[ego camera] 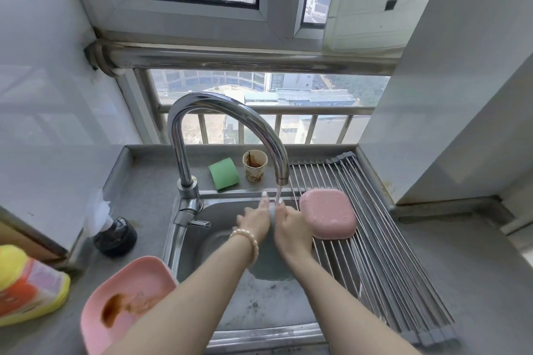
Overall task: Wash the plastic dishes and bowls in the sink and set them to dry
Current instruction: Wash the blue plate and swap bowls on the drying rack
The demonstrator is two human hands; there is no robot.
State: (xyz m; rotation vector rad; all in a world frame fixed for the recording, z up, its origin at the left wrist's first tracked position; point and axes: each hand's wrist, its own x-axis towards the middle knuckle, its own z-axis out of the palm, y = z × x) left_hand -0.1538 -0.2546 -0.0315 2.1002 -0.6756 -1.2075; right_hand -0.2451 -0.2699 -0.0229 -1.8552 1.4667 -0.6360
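Both hands, left hand (pixel 253 220) and right hand (pixel 291 228), grip a grey-blue plastic dish (pixel 269 262) on edge under the faucet (pixel 227 124) stream, over the sink (pixel 259 305). Best to turn it slowly, rinsing both faces.

Two bare forearms reach in from the bottom edge, with no sleeves showing. Just behind the left hand (pixel 253 220), a bracelet (pixel 250 241) of round, pale, pearl-like beads circles the wrist. The right hand (pixel 291 232) and its wrist carry nothing. One fingernail on the left hand looks pale and glossy.
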